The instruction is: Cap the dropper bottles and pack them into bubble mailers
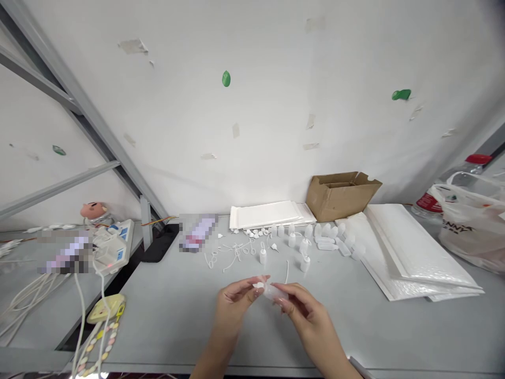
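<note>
Above the front of the grey table, my right hand [303,310] is closed round a small translucent plastic bottle [275,293]. The fingertips of my left hand [235,301] pinch a small white cap [259,285] at the bottle's left end. Whether the cap is seated on the bottle cannot be told, as fingers cover the joint. Beyond my hands stand a few capped bottles [305,263] and another capped bottle [263,256]. A loose white cord [286,272] lies just past my right hand. Several white cords [237,251] are spread farther left.
Small white caps [258,232] and uncapped bottles [326,230] line the back, by white padded envelopes [272,215] and a cardboard box [342,197]. More bubble mailers [422,247] and a plastic bag [469,226] occupy the right. A power strip [125,245] and cables lie left.
</note>
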